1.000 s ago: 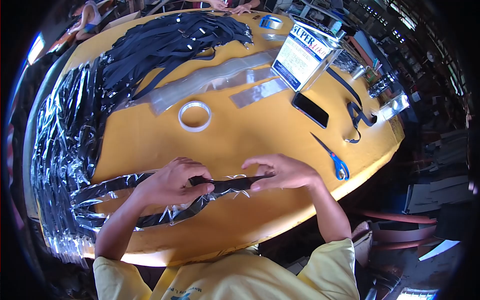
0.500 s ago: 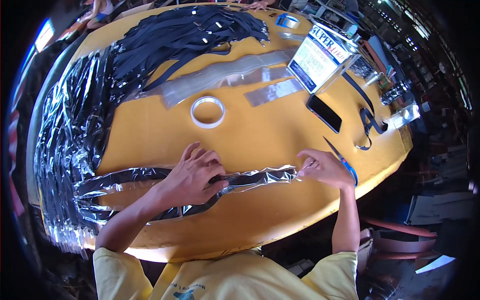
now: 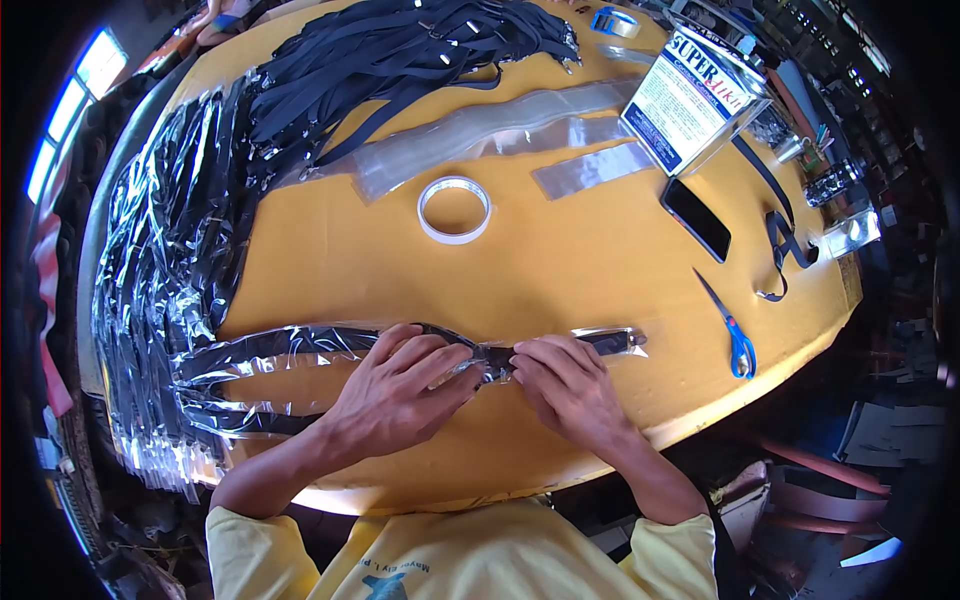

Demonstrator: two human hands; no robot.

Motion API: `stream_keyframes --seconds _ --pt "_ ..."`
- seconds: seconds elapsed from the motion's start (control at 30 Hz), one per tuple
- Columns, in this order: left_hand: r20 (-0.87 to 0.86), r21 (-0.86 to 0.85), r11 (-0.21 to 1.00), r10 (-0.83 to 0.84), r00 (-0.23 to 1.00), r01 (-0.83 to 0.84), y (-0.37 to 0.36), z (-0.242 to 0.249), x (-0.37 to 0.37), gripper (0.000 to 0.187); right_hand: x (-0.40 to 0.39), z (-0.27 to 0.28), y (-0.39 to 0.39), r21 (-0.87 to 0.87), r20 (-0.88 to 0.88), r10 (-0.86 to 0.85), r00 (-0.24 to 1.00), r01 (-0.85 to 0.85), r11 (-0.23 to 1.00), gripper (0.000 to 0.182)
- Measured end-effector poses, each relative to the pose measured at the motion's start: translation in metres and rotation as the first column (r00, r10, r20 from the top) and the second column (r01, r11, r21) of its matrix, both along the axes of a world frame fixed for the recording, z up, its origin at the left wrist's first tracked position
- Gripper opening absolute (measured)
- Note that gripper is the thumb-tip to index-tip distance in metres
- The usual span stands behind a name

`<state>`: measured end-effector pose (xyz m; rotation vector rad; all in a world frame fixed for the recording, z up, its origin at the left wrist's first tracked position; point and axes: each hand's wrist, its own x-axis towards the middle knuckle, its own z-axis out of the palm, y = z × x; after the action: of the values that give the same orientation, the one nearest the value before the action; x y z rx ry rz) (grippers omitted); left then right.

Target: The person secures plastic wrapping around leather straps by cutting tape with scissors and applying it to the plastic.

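A black strap in clear plastic wrap (image 3: 290, 345) runs across the front of the yellow table. My left hand (image 3: 405, 385) pinches it near the middle, fingers curled round the wrap. Close beside it, my right hand (image 3: 570, 385) grips the same strap with fingers bent and pressed together. The strap's wrapped end (image 3: 615, 341) sticks out to the right beyond my right hand. More wrapped straps (image 3: 165, 270) lie in a thick row at the left.
Beyond my hands lie a tape roll (image 3: 454, 210), clear plastic strips (image 3: 480, 130) and loose black straps (image 3: 400, 50). To the right are a phone (image 3: 697, 219), blue-handled scissors (image 3: 738, 345) and a labelled can (image 3: 690, 100). A blue tape dispenser (image 3: 615, 22) sits behind.
My right hand has moved left from the strap's end to beside my left hand, and now holds the strap there. The view has shifted, with table items appearing farther right.
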<state>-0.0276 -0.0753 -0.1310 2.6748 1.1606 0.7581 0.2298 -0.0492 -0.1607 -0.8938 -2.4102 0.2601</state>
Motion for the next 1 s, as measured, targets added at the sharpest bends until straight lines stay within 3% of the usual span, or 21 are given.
stream_keyframes --seconds 0.27,0.37,0.47,0.53,0.7,0.9,1.0 --pt "0.006 -0.068 0.997 -0.024 1.000 0.024 0.003 -0.018 -0.009 0.027 0.000 0.001 0.003 -0.025 0.025 0.034 0.999 -0.033 0.999 0.026" --pt "0.050 -0.086 0.996 -0.028 0.998 0.032 0.004 -0.024 -0.011 0.031 0.000 0.005 0.004 -0.037 0.027 0.044 0.999 -0.043 0.998 0.026" --pt "0.028 -0.055 0.998 -0.042 0.999 0.044 0.004 -0.022 -0.011 0.039 -0.001 0.007 0.004 -0.054 0.041 0.040 0.998 -0.038 0.998 0.025" --pt "-0.086 -0.071 0.995 -0.077 0.993 0.071 0.005 -0.014 -0.011 0.047 -0.001 0.007 0.005 -0.058 0.030 0.035 0.999 -0.033 0.998 0.025" --pt "-0.062 -0.026 0.998 -0.062 0.996 0.061 0.004 -0.026 -0.011 0.050 0.003 0.010 0.007 -0.060 -0.013 0.017 1.000 -0.017 0.998 0.024" --pt "-0.066 -0.047 0.996 -0.077 0.995 0.074 0.004 -0.021 -0.013 0.049 0.014 0.021 0.012 -0.032 -0.065 -0.105 0.992 0.103 0.994 0.022" --pt "-0.056 -0.068 0.995 -0.079 0.995 0.075 0.003 -0.017 -0.013 0.047 0.028 0.034 0.016 -0.023 -0.100 -0.263 0.960 0.262 0.965 0.019"
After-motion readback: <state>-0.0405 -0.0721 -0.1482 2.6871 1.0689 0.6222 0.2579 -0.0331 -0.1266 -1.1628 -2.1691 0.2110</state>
